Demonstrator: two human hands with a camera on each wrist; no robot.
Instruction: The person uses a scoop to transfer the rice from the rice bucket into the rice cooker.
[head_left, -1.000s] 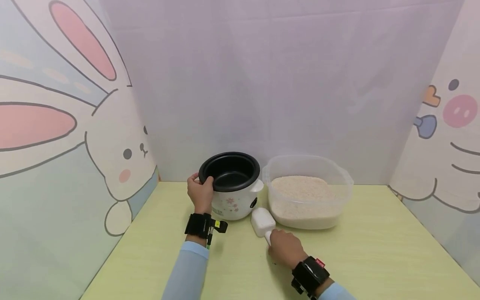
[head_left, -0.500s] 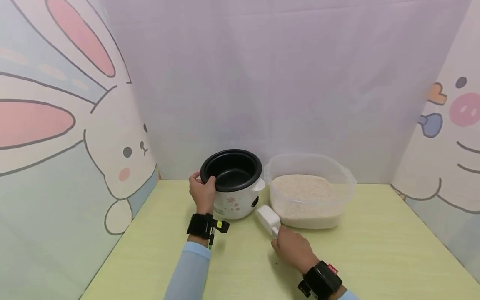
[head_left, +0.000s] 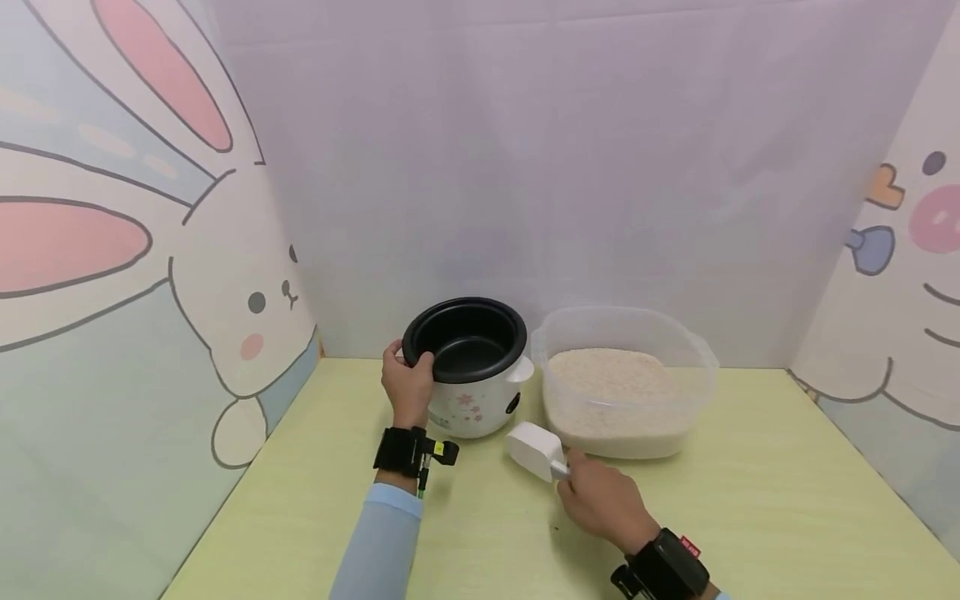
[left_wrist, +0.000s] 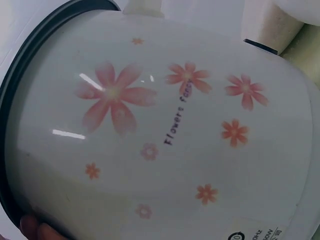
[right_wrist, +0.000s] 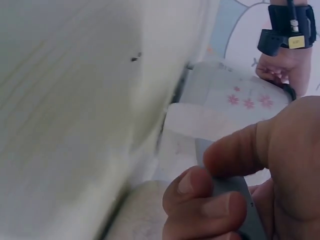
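Note:
A white rice cooker (head_left: 471, 408) printed with pink flowers stands at the back, its black inner pot (head_left: 468, 346) bare inside. My left hand (head_left: 407, 387) grips the pot's left rim, thumb over the edge. In the left wrist view the flowered cooker wall (left_wrist: 165, 125) fills most of the picture, with fingertips (left_wrist: 45, 232) at the lower left. My right hand (head_left: 603, 504) holds a white scoop (head_left: 535, 450) by its handle, in front of the cooker. In the right wrist view fingers and thumb curl round the grey-looking handle (right_wrist: 232, 190). What the scoop contains cannot be seen.
A clear plastic tub (head_left: 701, 375) of rice (head_left: 611, 379) stands right of the cooker, close beside it. Small dark specks (head_left: 555, 527) lie on the pale yellow table (head_left: 772, 483). Cartoon panels (head_left: 217, 317) flank both sides, with a pale curtain (head_left: 525, 167) behind.
My right hand has drawn the scoop slightly right, and the scoop has turned and tipped along the way. The left hand keeps its grip on the pot rim. The view has shifted slightly.

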